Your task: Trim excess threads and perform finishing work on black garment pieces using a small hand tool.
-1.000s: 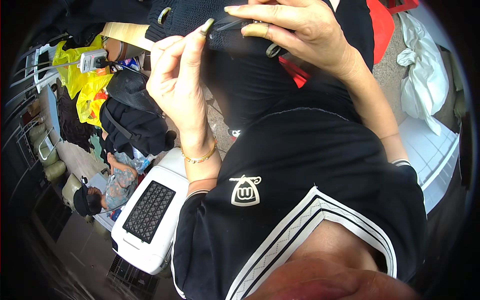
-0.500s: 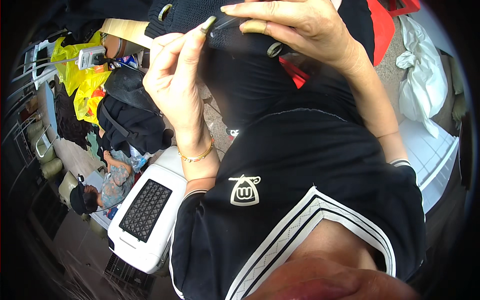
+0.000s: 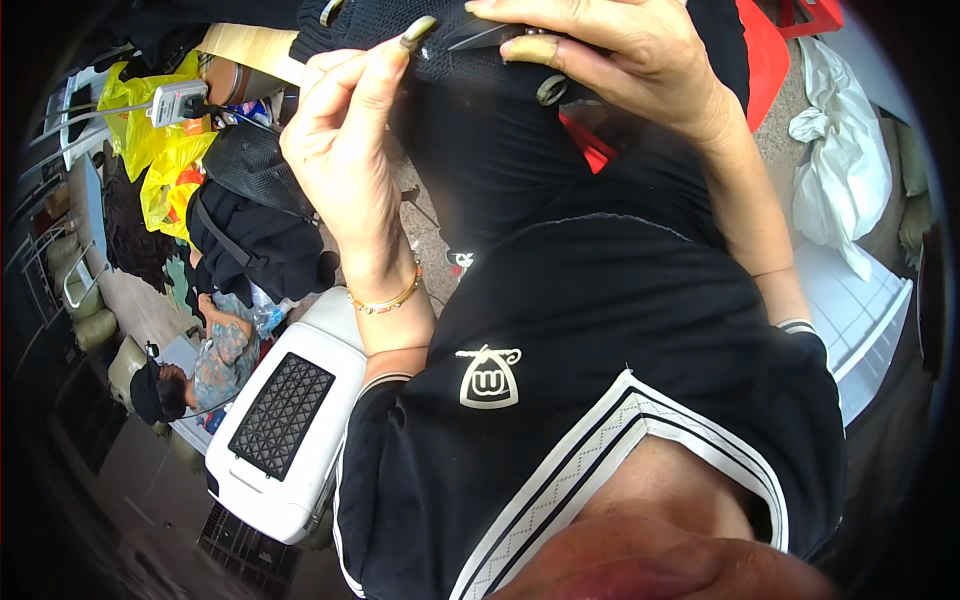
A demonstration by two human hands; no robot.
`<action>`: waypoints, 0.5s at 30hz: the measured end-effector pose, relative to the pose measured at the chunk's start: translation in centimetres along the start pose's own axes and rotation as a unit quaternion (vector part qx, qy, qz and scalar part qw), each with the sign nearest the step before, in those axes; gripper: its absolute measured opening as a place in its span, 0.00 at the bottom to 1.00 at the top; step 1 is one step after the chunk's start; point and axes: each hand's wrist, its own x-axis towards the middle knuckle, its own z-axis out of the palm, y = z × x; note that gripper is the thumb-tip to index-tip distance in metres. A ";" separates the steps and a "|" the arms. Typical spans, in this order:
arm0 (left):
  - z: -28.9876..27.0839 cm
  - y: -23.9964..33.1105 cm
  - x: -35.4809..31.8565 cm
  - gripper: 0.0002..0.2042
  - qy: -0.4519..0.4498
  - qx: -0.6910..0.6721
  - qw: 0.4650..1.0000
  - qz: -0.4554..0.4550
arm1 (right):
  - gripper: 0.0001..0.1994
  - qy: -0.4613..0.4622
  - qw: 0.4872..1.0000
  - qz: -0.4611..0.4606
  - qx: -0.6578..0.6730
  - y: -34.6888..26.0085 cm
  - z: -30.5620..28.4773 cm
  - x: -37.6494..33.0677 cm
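Note:
My left hand (image 3: 345,140) is closed in a pinch over the dark knitted fabric (image 3: 385,28) at the top. Whatever lies between its fingertips is too small to make out. A yellowish cover sits on the pinching fingertip. In my right hand (image 3: 625,50) is a small pointed metal blade (image 3: 478,39), its tip toward my left fingertips. The rest of that tool is hidden by my fingers, which also wear yellowish covers. A metal ring (image 3: 551,90) shows on the dark cloth below my right hand.
To my left are a power strip (image 3: 180,104), yellow plastic bags (image 3: 165,185), a black bag (image 3: 250,240), a white case with a black grille (image 3: 285,415) and a seated person (image 3: 222,360). To my right are a red stool (image 3: 765,65) and a white sack (image 3: 845,160).
My right hand and the blade have shifted slightly right, away from my left fingertips. My left hand has moved slightly up, still pinched.

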 end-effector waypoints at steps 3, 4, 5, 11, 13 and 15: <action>0.0 -0.1 0.1 0.04 0.007 -0.007 1.000 0.003 | 0.18 0.009 1.000 -0.015 0.000 0.7 0.4 -0.6; 0.0 -0.1 0.2 0.04 0.015 -0.008 1.000 0.009 | 0.18 0.015 1.000 -0.022 0.004 0.7 0.5 -0.8; -0.1 -0.1 0.3 0.04 0.018 -0.008 1.000 0.010 | 0.18 0.020 0.999 0.010 0.037 0.4 0.5 -0.9; -1.9 -0.5 2.4 0.03 0.065 0.119 0.982 0.132 | 0.19 0.029 0.994 0.040 0.093 0.0 0.9 -0.2; -2.1 -1.3 2.9 0.04 0.068 0.106 0.982 0.140 | 0.19 0.029 0.994 0.032 0.098 -0.3 1.1 0.5; -2.1 -1.7 2.8 0.04 0.071 0.127 0.982 0.123 | 0.20 -0.006 0.995 0.060 0.074 -0.7 1.0 1.1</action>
